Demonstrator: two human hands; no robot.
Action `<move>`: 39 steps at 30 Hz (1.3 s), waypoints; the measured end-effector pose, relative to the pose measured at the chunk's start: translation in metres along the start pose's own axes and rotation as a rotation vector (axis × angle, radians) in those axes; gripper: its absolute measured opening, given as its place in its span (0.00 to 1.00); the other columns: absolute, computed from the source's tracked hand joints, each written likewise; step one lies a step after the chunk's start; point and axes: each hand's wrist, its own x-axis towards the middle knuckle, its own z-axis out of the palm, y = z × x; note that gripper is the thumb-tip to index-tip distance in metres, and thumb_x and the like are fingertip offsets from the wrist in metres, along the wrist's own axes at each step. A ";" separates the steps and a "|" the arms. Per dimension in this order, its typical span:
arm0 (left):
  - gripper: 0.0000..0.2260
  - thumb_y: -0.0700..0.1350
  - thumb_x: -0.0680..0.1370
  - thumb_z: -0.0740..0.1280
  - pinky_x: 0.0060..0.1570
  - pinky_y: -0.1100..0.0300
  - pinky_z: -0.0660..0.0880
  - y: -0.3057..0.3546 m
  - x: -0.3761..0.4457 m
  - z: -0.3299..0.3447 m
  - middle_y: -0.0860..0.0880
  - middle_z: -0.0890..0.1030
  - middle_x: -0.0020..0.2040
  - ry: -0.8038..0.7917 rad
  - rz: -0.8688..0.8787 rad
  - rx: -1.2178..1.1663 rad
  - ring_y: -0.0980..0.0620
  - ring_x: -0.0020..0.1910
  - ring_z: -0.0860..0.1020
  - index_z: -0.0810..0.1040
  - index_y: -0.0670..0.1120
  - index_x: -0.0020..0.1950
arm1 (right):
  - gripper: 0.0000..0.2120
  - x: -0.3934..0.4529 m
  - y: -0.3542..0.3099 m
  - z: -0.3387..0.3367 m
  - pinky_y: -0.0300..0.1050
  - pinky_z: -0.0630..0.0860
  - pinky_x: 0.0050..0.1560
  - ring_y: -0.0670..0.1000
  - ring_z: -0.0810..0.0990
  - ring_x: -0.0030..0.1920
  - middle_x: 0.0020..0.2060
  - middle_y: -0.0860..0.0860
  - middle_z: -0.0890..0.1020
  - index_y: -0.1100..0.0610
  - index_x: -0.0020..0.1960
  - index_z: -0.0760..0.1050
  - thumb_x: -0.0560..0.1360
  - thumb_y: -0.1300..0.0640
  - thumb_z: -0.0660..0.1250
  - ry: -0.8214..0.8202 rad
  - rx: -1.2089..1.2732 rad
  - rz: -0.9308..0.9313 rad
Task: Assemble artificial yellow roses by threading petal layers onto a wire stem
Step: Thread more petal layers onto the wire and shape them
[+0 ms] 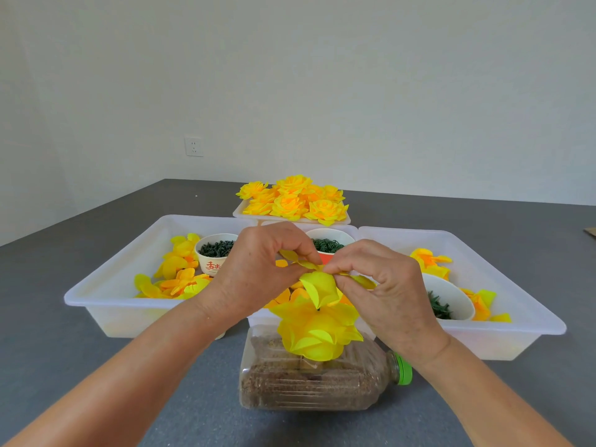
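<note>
Centrally, both bare hands meet above a clear plastic bottle lying on its side [309, 387], filled with brown granules and closed by a green cap at 3 o'clock. The left hand [258, 269] pinches a flat yellow fabric petal layer [301, 263] between thumb and forefinger; the right hand [387, 285] pinches the same layer from the opposite edge, its other fingers curled. Directly below, at 6 o'clock from the fingertips, a partly built yellow rose of stacked petal layers [317, 330] stands over the bottle, with a dark stem tip [318, 308] showing at its centre. At 9 o'clock a translucent white plastic tray [106, 301] holds loose yellow-orange petals [175, 279] and a paper cup of dark green parts [215, 253]. At 3 o'clock a second translucent white tray [516, 311] holds more petals and a white cup of green pieces [448, 301]. At 12 o'clock a small white tray [240, 211] carries finished yellow roses [293, 200]. Everything rests on a grey tabletop [80, 366].
</note>
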 end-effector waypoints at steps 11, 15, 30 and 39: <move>0.19 0.37 0.66 0.77 0.39 0.63 0.76 -0.016 -0.009 0.004 0.56 0.80 0.40 0.079 -0.225 0.044 0.59 0.37 0.76 0.77 0.59 0.47 | 0.05 -0.009 -0.003 0.007 0.41 0.66 0.42 0.56 0.79 0.35 0.35 0.54 0.81 0.60 0.41 0.84 0.70 0.66 0.69 0.020 -0.382 -0.213; 0.10 0.36 0.73 0.70 0.36 0.61 0.75 -0.013 -0.014 0.001 0.50 0.82 0.32 0.011 -0.490 -0.287 0.54 0.32 0.78 0.80 0.50 0.49 | 0.05 -0.012 -0.004 0.010 0.39 0.65 0.42 0.55 0.78 0.35 0.34 0.54 0.81 0.60 0.41 0.84 0.68 0.67 0.70 0.033 -0.394 -0.199; 0.19 0.39 0.66 0.72 0.53 0.49 0.76 0.001 -0.016 -0.003 0.41 0.83 0.51 -0.171 -0.670 -0.510 0.45 0.48 0.80 0.79 0.48 0.56 | 0.05 -0.016 -0.004 0.010 0.43 0.66 0.38 0.55 0.77 0.35 0.35 0.53 0.80 0.59 0.41 0.83 0.68 0.65 0.70 -0.075 -0.406 -0.203; 0.12 0.38 0.71 0.72 0.60 0.40 0.73 -0.006 -0.010 0.006 0.40 0.83 0.49 -0.166 -0.792 -0.469 0.37 0.54 0.79 0.81 0.43 0.54 | 0.08 -0.021 -0.002 -0.002 0.40 0.76 0.48 0.44 0.80 0.46 0.42 0.46 0.82 0.55 0.45 0.84 0.66 0.58 0.73 -0.177 0.048 0.082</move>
